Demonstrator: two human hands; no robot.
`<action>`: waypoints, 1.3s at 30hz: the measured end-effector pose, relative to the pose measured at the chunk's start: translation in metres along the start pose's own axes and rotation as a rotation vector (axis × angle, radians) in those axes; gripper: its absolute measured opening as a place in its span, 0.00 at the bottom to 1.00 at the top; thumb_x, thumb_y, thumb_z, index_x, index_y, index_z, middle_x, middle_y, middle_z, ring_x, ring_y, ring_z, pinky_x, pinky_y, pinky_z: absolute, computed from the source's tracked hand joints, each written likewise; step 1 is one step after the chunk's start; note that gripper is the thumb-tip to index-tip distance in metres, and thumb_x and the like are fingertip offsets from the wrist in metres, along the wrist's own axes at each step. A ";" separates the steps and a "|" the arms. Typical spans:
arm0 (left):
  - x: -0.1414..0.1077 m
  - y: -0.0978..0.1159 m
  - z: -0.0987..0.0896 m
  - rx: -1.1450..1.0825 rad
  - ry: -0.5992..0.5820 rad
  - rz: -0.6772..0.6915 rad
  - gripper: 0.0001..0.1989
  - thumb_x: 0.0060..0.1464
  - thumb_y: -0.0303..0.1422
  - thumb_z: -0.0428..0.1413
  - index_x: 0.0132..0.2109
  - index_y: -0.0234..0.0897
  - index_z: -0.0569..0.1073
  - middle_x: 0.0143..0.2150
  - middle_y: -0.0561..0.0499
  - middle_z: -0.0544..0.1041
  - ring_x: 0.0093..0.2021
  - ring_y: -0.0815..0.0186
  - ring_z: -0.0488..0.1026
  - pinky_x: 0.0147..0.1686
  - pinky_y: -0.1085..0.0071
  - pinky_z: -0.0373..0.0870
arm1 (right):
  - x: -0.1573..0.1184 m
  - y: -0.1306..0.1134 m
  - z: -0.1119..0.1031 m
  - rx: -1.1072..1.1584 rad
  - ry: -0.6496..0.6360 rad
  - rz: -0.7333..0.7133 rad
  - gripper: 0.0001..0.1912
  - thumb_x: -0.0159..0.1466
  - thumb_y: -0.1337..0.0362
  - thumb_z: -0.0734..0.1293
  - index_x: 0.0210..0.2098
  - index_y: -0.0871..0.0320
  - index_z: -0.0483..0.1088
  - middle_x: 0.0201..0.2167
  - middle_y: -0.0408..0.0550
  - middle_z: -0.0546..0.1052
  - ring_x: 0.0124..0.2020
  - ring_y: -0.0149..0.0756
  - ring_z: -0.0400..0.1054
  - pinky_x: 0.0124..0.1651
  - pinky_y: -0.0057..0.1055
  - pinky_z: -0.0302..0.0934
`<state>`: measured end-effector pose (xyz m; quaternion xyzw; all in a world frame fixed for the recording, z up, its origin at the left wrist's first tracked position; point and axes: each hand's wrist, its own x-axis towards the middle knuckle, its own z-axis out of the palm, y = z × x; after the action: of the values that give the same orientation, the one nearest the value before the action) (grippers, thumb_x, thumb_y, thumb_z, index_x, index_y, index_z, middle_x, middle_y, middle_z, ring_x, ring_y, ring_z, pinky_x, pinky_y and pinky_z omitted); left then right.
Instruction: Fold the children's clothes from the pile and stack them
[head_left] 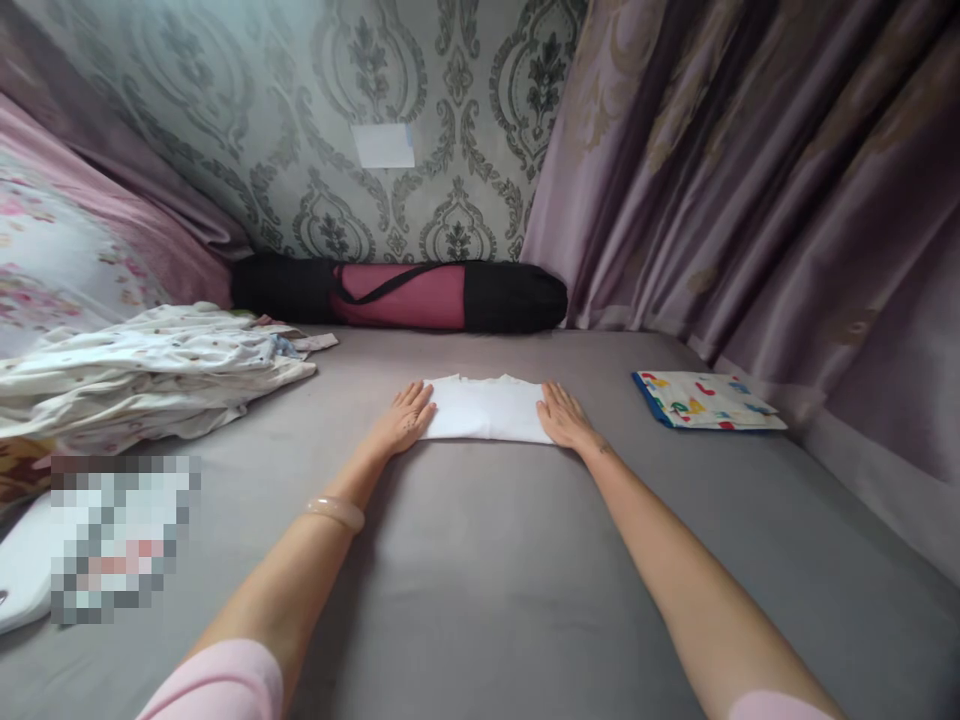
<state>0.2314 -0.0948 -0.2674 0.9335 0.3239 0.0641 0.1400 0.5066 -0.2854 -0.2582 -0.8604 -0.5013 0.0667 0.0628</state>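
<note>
A white cloth (486,410), folded into a wide flat strip, lies on the grey sheet (487,560) in the middle of the view. My left hand (409,416) rests flat on its left end, fingers stretched forward. On the right end lies my right hand (562,414), palm down, its fingers also extended. Neither hand grips the cloth. A pale bangle is on my left wrist.
Rumpled light garments (150,370) are heaped at the left. Nearer on that side lies a partly blurred white item (30,560). A black and red long bag (405,295) lies along the wall. A colourful folded cloth (709,400) sits at the right, by the purple curtain (720,180).
</note>
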 end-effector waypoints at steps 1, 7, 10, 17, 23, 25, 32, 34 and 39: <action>-0.002 0.001 -0.001 0.004 0.007 -0.014 0.31 0.65 0.44 0.33 0.69 0.31 0.52 0.71 0.40 0.48 0.71 0.56 0.43 0.66 0.57 0.45 | -0.002 0.004 -0.002 -0.002 -0.013 0.008 0.33 0.70 0.56 0.43 0.69 0.68 0.43 0.70 0.54 0.45 0.70 0.42 0.37 0.69 0.42 0.35; -0.008 0.045 -0.005 0.121 0.221 -0.144 0.27 0.66 0.38 0.37 0.64 0.25 0.59 0.68 0.35 0.57 0.69 0.54 0.51 0.66 0.52 0.44 | -0.009 -0.019 -0.010 -0.057 0.125 0.076 0.32 0.69 0.59 0.48 0.67 0.73 0.49 0.69 0.60 0.50 0.69 0.46 0.41 0.68 0.42 0.38; -0.003 0.085 0.004 0.120 0.229 -0.017 0.28 0.66 0.40 0.36 0.64 0.26 0.61 0.66 0.37 0.60 0.68 0.55 0.54 0.66 0.57 0.49 | -0.012 -0.059 -0.006 -0.041 0.190 -0.040 0.30 0.69 0.61 0.48 0.66 0.70 0.52 0.69 0.57 0.51 0.69 0.44 0.40 0.68 0.41 0.35; 0.008 0.112 0.031 0.105 0.176 -0.016 0.28 0.66 0.41 0.36 0.66 0.31 0.58 0.68 0.42 0.58 0.69 0.53 0.51 0.65 0.53 0.49 | -0.019 -0.102 0.014 0.023 0.155 -0.123 0.28 0.69 0.61 0.48 0.66 0.62 0.54 0.68 0.51 0.54 0.69 0.45 0.42 0.67 0.47 0.35; -0.002 0.092 0.017 0.148 0.139 0.009 0.28 0.66 0.43 0.37 0.66 0.32 0.57 0.68 0.41 0.57 0.69 0.55 0.51 0.66 0.56 0.49 | -0.015 -0.081 0.001 0.046 0.111 -0.140 0.29 0.70 0.58 0.46 0.67 0.63 0.52 0.69 0.52 0.51 0.69 0.43 0.40 0.68 0.47 0.34; -0.010 0.078 0.010 0.172 0.159 -0.026 0.28 0.66 0.42 0.37 0.66 0.32 0.57 0.68 0.39 0.57 0.69 0.56 0.52 0.66 0.55 0.47 | -0.012 -0.067 -0.003 0.020 0.178 -0.107 0.31 0.71 0.57 0.45 0.68 0.67 0.50 0.69 0.54 0.49 0.70 0.43 0.38 0.68 0.45 0.31; -0.028 0.042 0.008 0.099 0.137 -0.099 0.28 0.66 0.43 0.37 0.66 0.31 0.57 0.69 0.38 0.54 0.69 0.54 0.50 0.65 0.55 0.49 | -0.004 -0.035 0.010 -0.025 0.081 -0.045 0.33 0.70 0.55 0.45 0.67 0.72 0.49 0.69 0.58 0.49 0.70 0.45 0.39 0.69 0.42 0.34; -0.027 0.040 0.012 0.077 0.174 -0.085 0.28 0.66 0.43 0.37 0.65 0.32 0.58 0.69 0.38 0.56 0.69 0.54 0.51 0.65 0.56 0.50 | -0.003 -0.034 0.009 -0.023 0.061 -0.044 0.34 0.70 0.55 0.45 0.67 0.72 0.48 0.69 0.58 0.48 0.70 0.45 0.38 0.69 0.42 0.34; -0.024 0.036 0.018 0.061 0.302 -0.079 0.25 0.65 0.41 0.39 0.62 0.32 0.63 0.65 0.40 0.62 0.68 0.56 0.54 0.64 0.60 0.53 | -0.005 -0.051 -0.011 -0.013 0.035 -0.049 0.32 0.70 0.55 0.45 0.67 0.67 0.50 0.70 0.58 0.48 0.70 0.47 0.36 0.68 0.49 0.31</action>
<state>0.2374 -0.1409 -0.2744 0.9035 0.3796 0.1883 0.0639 0.4631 -0.2650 -0.2384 -0.8492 -0.5216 0.0469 0.0678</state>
